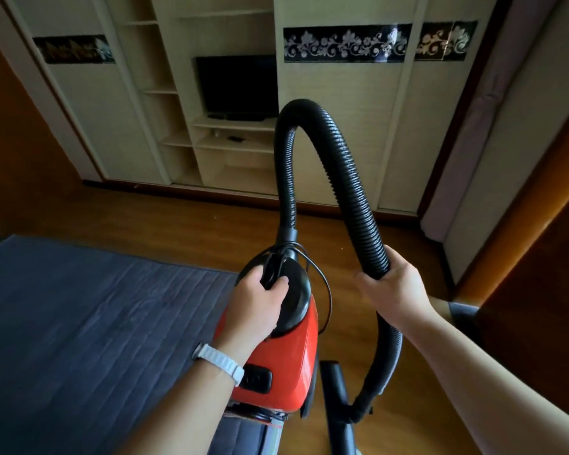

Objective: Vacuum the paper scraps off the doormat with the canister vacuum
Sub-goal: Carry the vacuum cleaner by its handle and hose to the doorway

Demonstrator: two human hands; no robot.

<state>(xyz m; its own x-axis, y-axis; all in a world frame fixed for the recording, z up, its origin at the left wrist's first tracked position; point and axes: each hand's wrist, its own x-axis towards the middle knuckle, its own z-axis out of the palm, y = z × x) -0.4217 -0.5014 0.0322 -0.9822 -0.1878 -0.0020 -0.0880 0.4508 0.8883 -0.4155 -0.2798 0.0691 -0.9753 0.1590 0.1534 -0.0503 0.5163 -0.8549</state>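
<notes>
Left hand [257, 310] grips red canister vacuum [289, 356] by top handle [271, 269]; right hand [398, 287] wraps black hose [337, 165], near right.

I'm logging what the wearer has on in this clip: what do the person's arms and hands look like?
No gloves or sleeves show: the left hand and right hand are bare, as are both forearms. The left wrist wears a white ribbed strap, like a watch band. No rings are visible.
</notes>
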